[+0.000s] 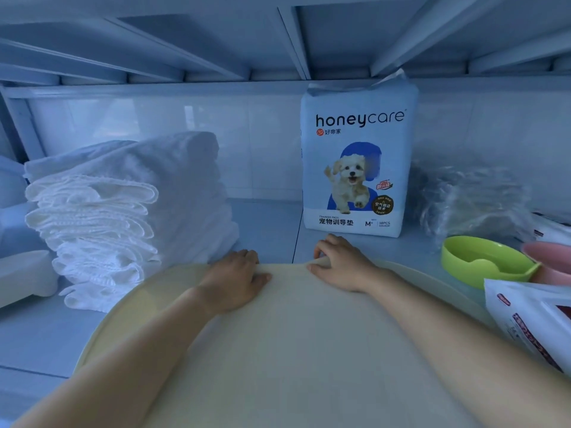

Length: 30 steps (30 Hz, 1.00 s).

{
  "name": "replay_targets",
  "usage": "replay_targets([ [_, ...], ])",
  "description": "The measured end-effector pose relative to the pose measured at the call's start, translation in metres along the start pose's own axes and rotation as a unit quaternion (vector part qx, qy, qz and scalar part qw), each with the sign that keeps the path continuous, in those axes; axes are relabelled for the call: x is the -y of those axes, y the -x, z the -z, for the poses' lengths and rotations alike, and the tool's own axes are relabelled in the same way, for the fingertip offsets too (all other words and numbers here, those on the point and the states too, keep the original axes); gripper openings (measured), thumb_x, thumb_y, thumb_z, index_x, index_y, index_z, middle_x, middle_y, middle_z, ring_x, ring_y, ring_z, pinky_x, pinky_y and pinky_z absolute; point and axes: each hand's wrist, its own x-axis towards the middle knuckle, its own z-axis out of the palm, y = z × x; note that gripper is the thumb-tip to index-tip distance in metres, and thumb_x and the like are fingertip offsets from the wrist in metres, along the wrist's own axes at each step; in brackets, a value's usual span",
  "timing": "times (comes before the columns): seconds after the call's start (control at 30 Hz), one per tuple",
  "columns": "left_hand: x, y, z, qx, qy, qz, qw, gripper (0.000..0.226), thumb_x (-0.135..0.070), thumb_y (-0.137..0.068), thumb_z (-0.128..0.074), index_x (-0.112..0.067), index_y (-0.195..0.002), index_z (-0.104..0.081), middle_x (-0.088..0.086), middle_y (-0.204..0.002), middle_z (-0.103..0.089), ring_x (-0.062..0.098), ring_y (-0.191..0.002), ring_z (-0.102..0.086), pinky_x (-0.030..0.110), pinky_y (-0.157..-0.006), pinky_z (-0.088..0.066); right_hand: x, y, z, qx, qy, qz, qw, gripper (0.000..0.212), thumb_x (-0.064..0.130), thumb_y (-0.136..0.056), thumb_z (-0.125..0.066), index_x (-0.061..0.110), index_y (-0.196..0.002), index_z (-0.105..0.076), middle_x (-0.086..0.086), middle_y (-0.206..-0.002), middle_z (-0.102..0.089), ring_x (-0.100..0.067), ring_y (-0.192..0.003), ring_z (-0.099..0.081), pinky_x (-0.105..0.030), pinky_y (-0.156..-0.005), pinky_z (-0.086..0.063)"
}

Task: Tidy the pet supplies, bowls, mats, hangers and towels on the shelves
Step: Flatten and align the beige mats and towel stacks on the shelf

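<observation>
A large pale yellow mat (pixel 290 350) lies across the front of the shelf under both my forearms. My left hand (pixel 234 279) rests on its far edge with fingers curled over the rim. My right hand (pixel 336 264) pinches the far edge, fingers bent around it. A stack of folded white towels (pixel 123 217) stands to the left. A honeycare pack of pet training pads (pixel 355 168) stands upright at the back, just beyond my right hand.
A green bowl (pixel 482 261) and a pink bowl (pixel 550 257) sit at the right, with a clear plastic bundle (pixel 469 199) behind them and a white printed pouch (pixel 534 322) in front. A white object (pixel 24 273) lies at the far left. A shelf underside hangs low overhead.
</observation>
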Motion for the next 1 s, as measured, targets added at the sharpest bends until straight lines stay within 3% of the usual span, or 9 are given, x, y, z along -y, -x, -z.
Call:
replay_targets([
  [0.13,-0.003,0.0,0.002,-0.011,-0.014,-0.02,1.0,0.036,-0.045,-0.095,-0.036,-0.012,-0.108,-0.041,0.007,-0.11,-0.058,0.026,-0.1,-0.056,0.032,-0.072,-0.038,-0.003,-0.005,0.0,0.001,0.036,0.013,0.999,0.025,0.051,-0.086,-0.047,0.026,-0.088,-0.046,0.007,-0.1,-0.041,-0.014,-0.106,-0.039,-0.037,-0.088,-0.036],
  [0.33,-0.007,-0.004,0.003,0.023,0.002,-0.013,1.0,0.037,-0.046,-0.097,-0.03,-0.012,-0.102,-0.045,0.009,-0.108,-0.059,0.027,-0.101,-0.055,0.036,-0.083,-0.044,-0.005,-0.004,-0.004,-0.014,0.009,0.009,1.0,0.023,0.047,-0.09,-0.046,0.026,-0.083,-0.042,0.011,-0.09,-0.05,-0.015,-0.092,-0.042,-0.034,-0.078,-0.033],
  [0.43,-0.008,-0.003,0.004,0.01,-0.017,-0.022,1.0,0.038,-0.045,-0.097,-0.03,-0.011,-0.106,-0.046,0.009,-0.11,-0.055,0.026,-0.105,-0.052,0.037,-0.084,-0.044,-0.005,-0.002,-0.003,-0.02,-0.009,0.007,1.0,0.02,0.046,-0.09,-0.046,0.027,-0.086,-0.045,0.011,-0.093,-0.052,-0.013,-0.095,-0.044,-0.034,-0.081,-0.034],
  [0.63,-0.002,0.0,0.02,-0.073,-0.072,-0.062,0.993,0.034,-0.04,-0.097,-0.033,-0.018,-0.12,-0.044,0.002,-0.119,-0.045,0.02,-0.109,-0.045,0.032,-0.079,-0.042,0.012,-0.008,0.002,-0.073,-0.087,0.006,0.994,0.023,0.04,-0.089,-0.054,0.022,-0.102,-0.058,0.009,-0.1,-0.052,-0.009,-0.098,-0.049,-0.028,-0.083,-0.042],
  [0.83,0.02,0.024,0.049,-0.177,-0.041,-0.097,0.979,0.029,-0.033,-0.096,-0.039,-0.026,-0.124,-0.044,-0.006,-0.122,-0.045,0.014,-0.113,-0.045,0.026,-0.082,-0.042,0.067,-0.016,-0.006,-0.11,-0.133,0.083,0.981,0.023,0.032,-0.088,-0.06,0.019,-0.107,-0.059,0.005,-0.105,-0.057,-0.006,-0.096,-0.05,-0.026,-0.086,-0.042],
  [1.0,0.04,0.057,0.062,-0.207,-0.028,-0.119,0.971,0.029,-0.029,-0.095,-0.041,-0.027,-0.123,-0.047,-0.006,-0.122,-0.047,0.015,-0.112,-0.047,0.024,-0.08,-0.041,0.118,-0.02,-0.014,-0.154,-0.16,0.137,0.965,0.024,0.027,-0.088,-0.06,0.016,-0.109,-0.059,0.008,-0.101,-0.052,-0.003,-0.093,-0.047,-0.017,-0.08,-0.035],
])
